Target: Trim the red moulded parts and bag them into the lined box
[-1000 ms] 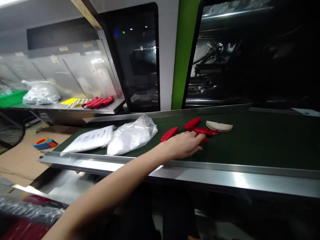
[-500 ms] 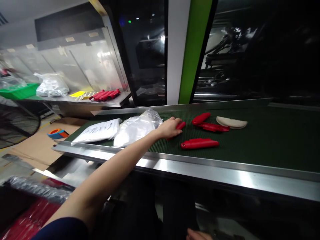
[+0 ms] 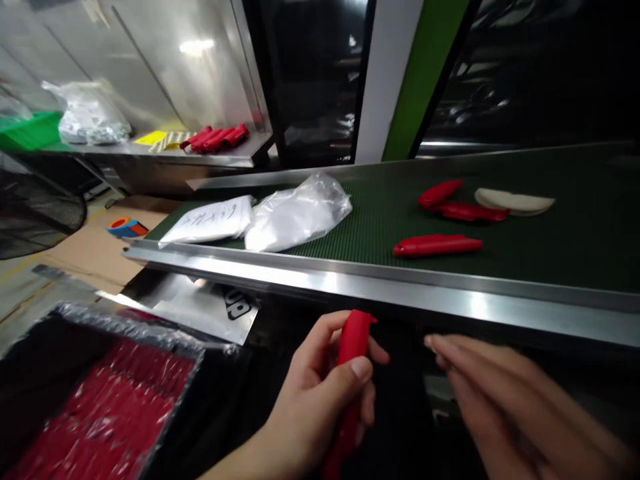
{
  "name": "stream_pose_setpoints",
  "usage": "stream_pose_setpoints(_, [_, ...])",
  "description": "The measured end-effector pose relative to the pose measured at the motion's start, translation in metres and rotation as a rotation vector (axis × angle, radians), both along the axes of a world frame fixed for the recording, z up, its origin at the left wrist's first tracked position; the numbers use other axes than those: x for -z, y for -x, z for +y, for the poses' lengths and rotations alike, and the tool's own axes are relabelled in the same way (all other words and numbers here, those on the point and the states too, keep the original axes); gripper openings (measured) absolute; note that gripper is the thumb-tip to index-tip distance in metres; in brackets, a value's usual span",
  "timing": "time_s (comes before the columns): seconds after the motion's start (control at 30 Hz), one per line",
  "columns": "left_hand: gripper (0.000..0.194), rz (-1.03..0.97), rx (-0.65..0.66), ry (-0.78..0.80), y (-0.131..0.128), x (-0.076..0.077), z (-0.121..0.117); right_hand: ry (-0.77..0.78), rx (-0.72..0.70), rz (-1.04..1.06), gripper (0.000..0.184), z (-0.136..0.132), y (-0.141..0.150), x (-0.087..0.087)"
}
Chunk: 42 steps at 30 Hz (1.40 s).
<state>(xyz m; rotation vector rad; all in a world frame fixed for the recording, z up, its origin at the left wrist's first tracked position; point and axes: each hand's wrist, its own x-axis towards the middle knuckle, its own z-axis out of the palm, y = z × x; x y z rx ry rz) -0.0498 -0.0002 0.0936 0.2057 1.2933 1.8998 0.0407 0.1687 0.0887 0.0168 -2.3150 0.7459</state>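
Note:
My left hand (image 3: 320,393) grips a red plastic handle piece (image 3: 351,343) upright, in front of the conveyor's steel rail. My right hand (image 3: 505,400) is blurred just to its right, fingers stretched toward the piece, holding nothing. On the green conveyor belt (image 3: 550,247) lie three more red pieces: one near the front (image 3: 437,246), two farther back (image 3: 440,193) (image 3: 473,212), beside a beige curved part (image 3: 515,201).
Two white plastic bags (image 3: 210,221) (image 3: 297,213) lie at the belt's left end. A plastic-lined bin of red pieces (image 3: 105,420) sits lower left. A steel shelf (image 3: 150,150) behind holds red pieces, a yellow sheet, a bag and a green tray. Cardboard and a tape roll (image 3: 125,227) lie on the floor.
My left hand took a red piece off the belt and drew it back below the rail. My right hand came up into view beside it. The camera tilted down.

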Motion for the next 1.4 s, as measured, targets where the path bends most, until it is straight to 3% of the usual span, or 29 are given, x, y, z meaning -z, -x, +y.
stream_pose_setpoints(0.13, [0.033,-0.161,-0.153,0.023,-0.015,0.01,-0.017,-0.122,-0.212,-0.085,0.037,-0.009,0.016,-0.006])
stream_pose_setpoints(0.3, [0.031,-0.234,-0.187,-0.016,-0.018,0.015,-0.033,-0.107,-0.295,-0.105,0.034,-0.029,0.023,0.003])
stream_pose_setpoints(0.6, [0.031,-0.275,-0.22,-0.067,-0.022,0.024,-0.046,-0.144,-0.311,-0.14,0.034,-0.04,0.03,0.004])
stream_pose_setpoints(1.23, [0.03,-0.293,-0.211,-0.063,-0.022,0.023,-0.047,-0.19,-0.328,-0.12,0.038,-0.042,0.028,0.008])
stream_pose_setpoints(1.4, [0.036,-0.293,-0.162,-0.016,-0.017,0.02,-0.048,-0.265,-0.385,-0.127,0.041,-0.038,0.021,0.013])
